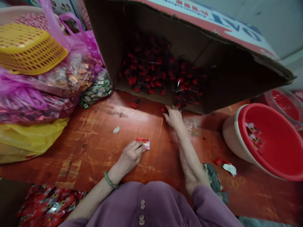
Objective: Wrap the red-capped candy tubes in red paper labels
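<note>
My left hand (131,155) is closed, with the fingertips pinching a small red and white printed packet (147,145) on the table. My right hand (174,116) reaches to the front edge of a big cardboard box (104,34) lying open towards me. Its thumb and fingers close around a small clear plastic piece with a red end (163,108); the fingers partly hide it. Inside the box is a heap of similar red-ended clear pieces (153,78). A loose red-ended piece (135,104) lies on the table left of my right hand.
Bags of wrapped sweets (71,72) and a yellow basket (33,47) are piled at left. A red basin (276,142) with a few packets stands at right. Red packets (52,201) fill a container at lower left. A grey cloth (214,179) lies by my right arm.
</note>
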A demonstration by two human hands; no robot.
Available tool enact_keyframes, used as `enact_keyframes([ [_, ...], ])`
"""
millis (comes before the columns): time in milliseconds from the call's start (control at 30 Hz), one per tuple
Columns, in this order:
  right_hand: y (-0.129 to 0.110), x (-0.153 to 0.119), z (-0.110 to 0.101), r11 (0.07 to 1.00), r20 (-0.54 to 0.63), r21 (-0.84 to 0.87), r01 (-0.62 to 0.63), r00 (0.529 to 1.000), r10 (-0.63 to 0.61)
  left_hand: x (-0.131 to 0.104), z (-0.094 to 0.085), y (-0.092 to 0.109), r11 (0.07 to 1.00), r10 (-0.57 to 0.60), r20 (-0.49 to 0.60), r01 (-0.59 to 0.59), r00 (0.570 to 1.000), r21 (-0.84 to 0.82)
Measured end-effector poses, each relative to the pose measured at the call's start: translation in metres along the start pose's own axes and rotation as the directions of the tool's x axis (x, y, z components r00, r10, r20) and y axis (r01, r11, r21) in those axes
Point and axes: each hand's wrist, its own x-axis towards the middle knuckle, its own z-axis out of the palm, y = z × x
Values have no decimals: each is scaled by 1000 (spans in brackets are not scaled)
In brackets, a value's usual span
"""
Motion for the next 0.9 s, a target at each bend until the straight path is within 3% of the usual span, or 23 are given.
enact_keyframes([
  [167,-8,-10,21,998,-8,-61,32,999,-32,0,-1,3,998,-48,19,49,999,-50],
  [333,-23,-26,25,986,14,18,167,986,-167,-2,1,8,996,-66,69,62,995,58],
  [533,-79,22,12,907,-20,58,418,908,-418,1,3,8,997,-14,74,8,997,76],
  [633,-109,49,10,857,24,64,512,858,-514,1,4,7,999,-31,48,29,998,39],
  [767,-122,44,17,892,69,86,445,890,-450,2,4,6,997,-65,2,65,998,-27],
  [900,-99,5,25,921,57,110,374,923,-382,4,5,5,991,-97,7,97,995,-90],
])
